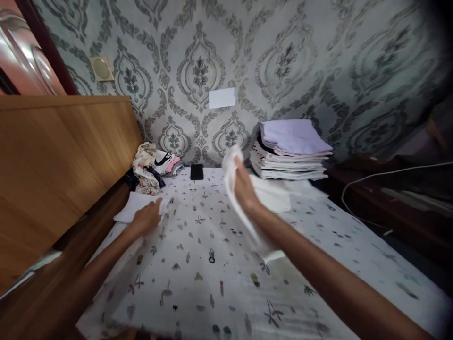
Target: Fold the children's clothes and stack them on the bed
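Touching folded cloth [129, 208] with the left hand [146, 218], grip unclear, pinching white cloth [230, 180] in the nearly closed right hand [244, 186], risking, by swinging wide, toppling the stack [292, 150] just right of it.

The heap [146, 165] sat on the sheet [198, 295], back left, beside the cabinet [63, 156]; right of it my feed gave me the slab [197, 172], then the stack [292, 158], the wall [247, 52] behind all three, one cloth [129, 207] before the heap.

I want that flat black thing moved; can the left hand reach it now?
Probably yes: beyond the white cloth it touches, the left hand has only patterned sheet before the flat black thing.
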Available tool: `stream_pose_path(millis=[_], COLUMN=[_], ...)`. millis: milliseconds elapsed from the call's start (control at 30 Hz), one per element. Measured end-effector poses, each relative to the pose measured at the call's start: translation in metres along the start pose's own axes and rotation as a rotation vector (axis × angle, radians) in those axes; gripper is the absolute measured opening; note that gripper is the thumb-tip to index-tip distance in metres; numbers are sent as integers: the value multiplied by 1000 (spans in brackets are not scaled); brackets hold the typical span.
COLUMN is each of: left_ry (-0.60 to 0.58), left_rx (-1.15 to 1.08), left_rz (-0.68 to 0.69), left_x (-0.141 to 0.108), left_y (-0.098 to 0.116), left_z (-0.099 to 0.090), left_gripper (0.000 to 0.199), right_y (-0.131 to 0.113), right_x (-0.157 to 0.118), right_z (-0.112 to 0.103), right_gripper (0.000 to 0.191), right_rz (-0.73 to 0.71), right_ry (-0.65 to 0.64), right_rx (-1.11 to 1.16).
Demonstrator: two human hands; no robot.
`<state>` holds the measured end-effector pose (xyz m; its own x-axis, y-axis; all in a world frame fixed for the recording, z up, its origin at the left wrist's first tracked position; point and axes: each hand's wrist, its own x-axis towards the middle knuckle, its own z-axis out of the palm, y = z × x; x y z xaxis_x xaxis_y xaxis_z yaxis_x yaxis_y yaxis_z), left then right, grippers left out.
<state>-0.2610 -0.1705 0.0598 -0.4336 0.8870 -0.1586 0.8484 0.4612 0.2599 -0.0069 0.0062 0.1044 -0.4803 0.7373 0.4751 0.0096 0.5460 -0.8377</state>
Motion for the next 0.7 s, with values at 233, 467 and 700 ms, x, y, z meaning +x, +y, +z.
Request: stream_pose_path(millis=[233,467,700], left_ry=[82,436,687], left_rx=[119,142,-14], left_rz=[-93,-144,56], left_x=[56,95,110], left_y=[-47,-49,-34], left_z=[-11,-83,-68], left_gripper=[9,23,34], right_y=[14,17,68], right_x=[-91,-112,-114], right_z=[87,24,-72], right_gripper=[60,40,36], right_rz=[-159,-156,85], right_ry=[-1112,-722,-170], right_rx=[-283,-324,-717])
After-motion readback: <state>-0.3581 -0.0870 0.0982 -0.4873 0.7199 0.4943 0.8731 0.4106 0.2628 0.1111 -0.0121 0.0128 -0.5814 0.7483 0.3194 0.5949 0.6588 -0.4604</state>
